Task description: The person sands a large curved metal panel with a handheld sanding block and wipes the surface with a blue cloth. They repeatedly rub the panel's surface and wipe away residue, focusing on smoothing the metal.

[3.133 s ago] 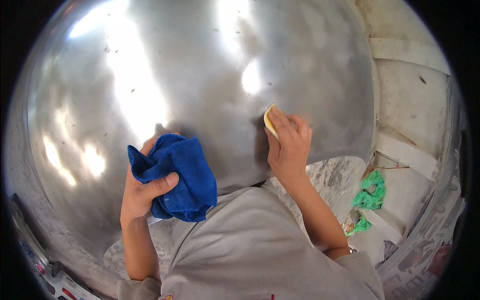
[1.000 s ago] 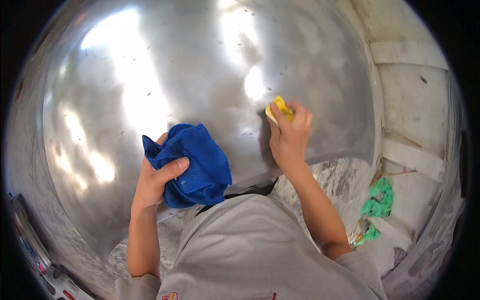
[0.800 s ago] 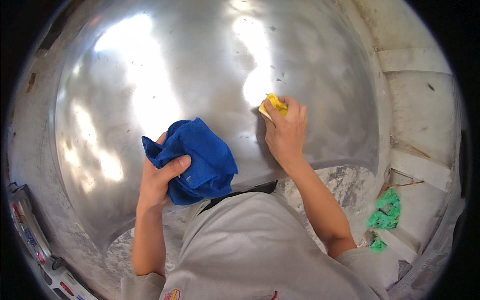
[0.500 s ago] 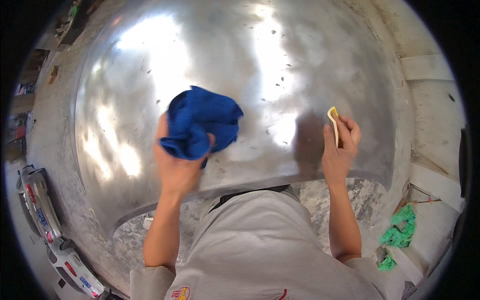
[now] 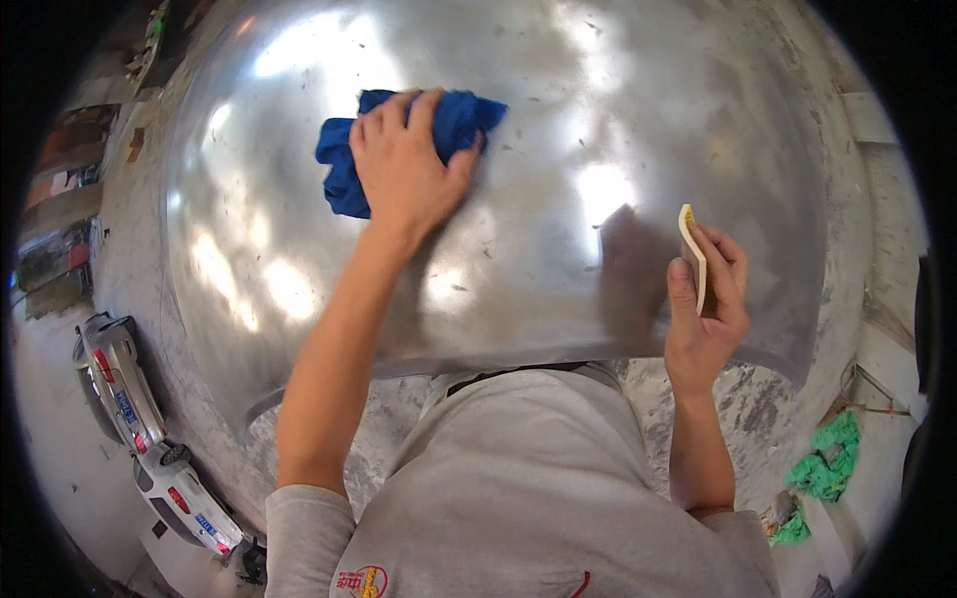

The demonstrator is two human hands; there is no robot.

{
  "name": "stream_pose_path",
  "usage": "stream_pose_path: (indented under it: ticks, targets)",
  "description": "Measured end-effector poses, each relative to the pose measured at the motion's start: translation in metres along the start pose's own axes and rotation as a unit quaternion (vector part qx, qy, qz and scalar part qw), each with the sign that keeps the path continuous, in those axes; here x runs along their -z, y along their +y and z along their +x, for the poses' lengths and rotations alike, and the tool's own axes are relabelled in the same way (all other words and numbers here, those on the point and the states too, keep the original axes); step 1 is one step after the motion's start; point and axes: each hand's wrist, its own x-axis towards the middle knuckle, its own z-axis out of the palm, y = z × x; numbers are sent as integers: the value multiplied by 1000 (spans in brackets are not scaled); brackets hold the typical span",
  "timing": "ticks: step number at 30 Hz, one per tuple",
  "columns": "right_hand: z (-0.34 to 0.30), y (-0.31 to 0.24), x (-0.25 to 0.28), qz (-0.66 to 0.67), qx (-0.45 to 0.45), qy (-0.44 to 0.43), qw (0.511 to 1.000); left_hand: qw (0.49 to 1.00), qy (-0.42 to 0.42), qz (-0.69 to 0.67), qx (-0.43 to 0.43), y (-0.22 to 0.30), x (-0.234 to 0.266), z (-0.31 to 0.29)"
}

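A large grey, shiny car hood (image 5: 538,289) spreads out in front of me, dotted with small dark specks. On its left-centre part my left hand (image 5: 404,164) presses down on a crumpled blue cloth (image 5: 344,189), with the fingers curled over it. To the right, above the hood's near edge, my right hand (image 5: 710,309) pinches a thin, bent, cream-coloured pad (image 5: 694,249) between thumb and fingers. The pad is held upright, and a yellow patch shows at its top; it looks like a sanding sponge. A dark reflection lies on the metal beside that hand.
Two silver cars (image 5: 120,384) stand far off at the left. Green crumpled plastic (image 5: 829,456) lies at the lower right, near a pale wall (image 5: 882,369). Cluttered shelves or goods (image 5: 60,219) line the left rim. My body is close against the hood's near edge.
My left hand has moved forward with the blue cloth, from holding it bunched up to pressing it on the hood. The right hand still holds the pad.
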Motion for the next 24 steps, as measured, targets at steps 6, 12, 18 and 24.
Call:
stream_pose_path:
  ticks: [6,12,18,24]
  targets:
    - [16,-12,-1,7,75,-10,997,933,-255,-185,-176,133,34,-121]
    - [25,-11,0,21,54,-81,995,985,-120,-118,-31,52,45,-138]
    - [17,1,-3,-64,65,-185,979,968,82,33,235,-56,84,-150]
    - [-1,1,-38,-195,231,-304,904,885,-8,-222,409,-2,118,-173]
